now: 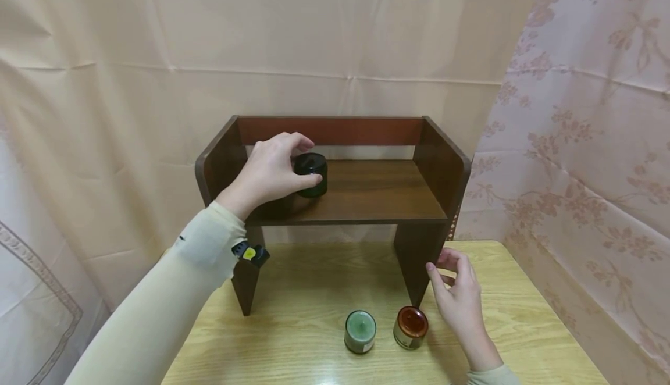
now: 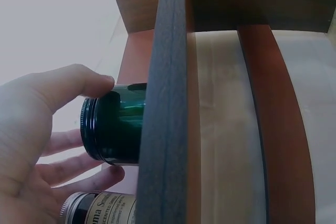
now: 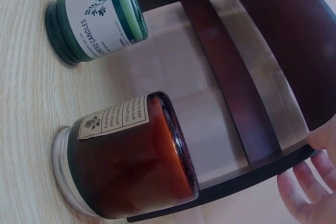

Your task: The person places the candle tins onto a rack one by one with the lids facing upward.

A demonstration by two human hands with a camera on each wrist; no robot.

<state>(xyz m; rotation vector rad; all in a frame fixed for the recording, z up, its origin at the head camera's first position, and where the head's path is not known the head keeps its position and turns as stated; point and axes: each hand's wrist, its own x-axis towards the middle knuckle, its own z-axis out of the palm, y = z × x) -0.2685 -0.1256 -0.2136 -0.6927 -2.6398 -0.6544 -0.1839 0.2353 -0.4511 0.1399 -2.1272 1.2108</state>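
My left hand [image 1: 277, 167] holds a dark green glass jar [image 1: 312, 175] on the shelf's upper board, thumb on the near side and fingers round the far side. In the left wrist view, a second jar with a cream label [image 2: 113, 208] stands just beside the fingers; in the head view the hand hides it. My right hand [image 1: 462, 292] grips the edge of the right side panel of the brown wooden shelf [image 1: 377, 190], thumb on one side, fingers on the other. Near that hand, a reddish-amber candle jar [image 1: 410, 328] and a green candle jar [image 1: 360, 332] stand on the table.
The shelf stands on a light wood-grain table [image 1: 303, 292], its side panels rising above the board and a rail along the back. A beige curtain [image 1: 335, 30] hangs behind, and a pink floral curtain [image 1: 586, 141] closes off the right.
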